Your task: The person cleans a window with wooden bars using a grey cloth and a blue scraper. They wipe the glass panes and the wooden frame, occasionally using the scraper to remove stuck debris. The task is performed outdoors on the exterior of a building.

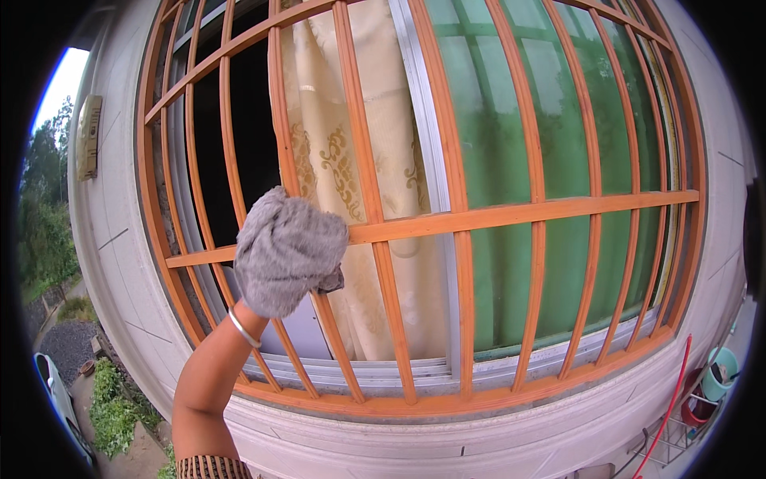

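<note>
My left hand [255, 309] is raised in front of a window and is almost wholly covered by a fluffy grey cloth [290, 248]. Its fingers are hidden, but they appear closed around the horizontal wooden crossbar [413, 227] with the cloth between. The crossbar belongs to an orange-brown wooden window grille [464, 311] with several upright bars. A pale bangle [242, 328] circles the wrist. My right hand is out of view.
Behind the grille hang beige patterned curtains [335, 138], beside a sliding pane of green-tinted glass [502, 143] in an aluminium frame. Pale wall tiles [131, 263] surround the window. Lower right are a red pole [670, 401], a turquoise bucket [720, 374] and a wire rack [664, 446].
</note>
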{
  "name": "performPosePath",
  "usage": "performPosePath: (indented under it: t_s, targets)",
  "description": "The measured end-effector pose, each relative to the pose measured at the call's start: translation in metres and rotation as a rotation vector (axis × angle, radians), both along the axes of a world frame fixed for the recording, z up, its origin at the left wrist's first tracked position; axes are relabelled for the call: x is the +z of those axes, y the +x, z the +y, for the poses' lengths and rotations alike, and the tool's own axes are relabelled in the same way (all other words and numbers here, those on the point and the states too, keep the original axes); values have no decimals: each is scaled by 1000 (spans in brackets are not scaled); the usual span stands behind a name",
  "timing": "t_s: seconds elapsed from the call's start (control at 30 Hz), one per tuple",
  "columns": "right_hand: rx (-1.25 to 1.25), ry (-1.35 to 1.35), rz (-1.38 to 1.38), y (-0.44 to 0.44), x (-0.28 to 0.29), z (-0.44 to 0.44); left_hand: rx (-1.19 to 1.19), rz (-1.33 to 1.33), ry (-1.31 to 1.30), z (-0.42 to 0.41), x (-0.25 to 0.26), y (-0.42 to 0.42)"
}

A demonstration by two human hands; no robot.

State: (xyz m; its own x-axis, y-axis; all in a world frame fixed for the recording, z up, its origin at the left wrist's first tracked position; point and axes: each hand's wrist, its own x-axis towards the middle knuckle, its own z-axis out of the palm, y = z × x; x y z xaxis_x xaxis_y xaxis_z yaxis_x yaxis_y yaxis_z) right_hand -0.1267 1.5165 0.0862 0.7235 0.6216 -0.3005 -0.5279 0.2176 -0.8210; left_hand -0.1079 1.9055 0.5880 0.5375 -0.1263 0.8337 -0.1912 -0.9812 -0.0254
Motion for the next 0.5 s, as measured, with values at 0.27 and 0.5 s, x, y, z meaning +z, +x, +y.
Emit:
performPosePath:
  t_s: [0.27, 0.5]
  targets:
    - [-93, -168, -418, 5, -22, -26, -680, -157, 44, -42, 106, 13]
    - [-267, -425, -440, -1, 22, -19, -645, -407, 399, -47, 317, 93]
